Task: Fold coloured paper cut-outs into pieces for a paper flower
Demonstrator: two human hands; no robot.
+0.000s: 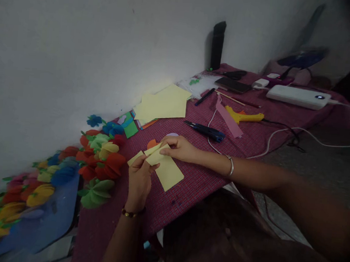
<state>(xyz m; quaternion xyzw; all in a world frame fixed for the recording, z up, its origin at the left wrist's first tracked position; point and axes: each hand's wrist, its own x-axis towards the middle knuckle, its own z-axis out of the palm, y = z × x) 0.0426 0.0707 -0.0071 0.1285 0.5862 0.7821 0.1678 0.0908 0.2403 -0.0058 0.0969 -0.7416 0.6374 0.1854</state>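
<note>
Between my two hands is a small piece of pale yellow paper (154, 157). My left hand (140, 180) pinches its lower left side. At its upper right, my right hand (179, 148) grips it between thumb and fingers. Beneath it, a larger yellow paper rectangle (170, 174) lies on the checked cloth. Another yellow paper scrap (135, 158) shows just left of the hands. An orange paper piece (151, 144) and a lilac one (172, 134) peek out behind the fingers, partly hidden.
Coloured paper flowers (100, 157) crowd the left side. Yellow sheets (165, 104) lie by the wall. A utility knife (207, 131), a pink paper strip (228, 121) and a yellow glue gun (244, 116) lie beyond my right hand. Farther right sits a white power bank (297, 96) with cables.
</note>
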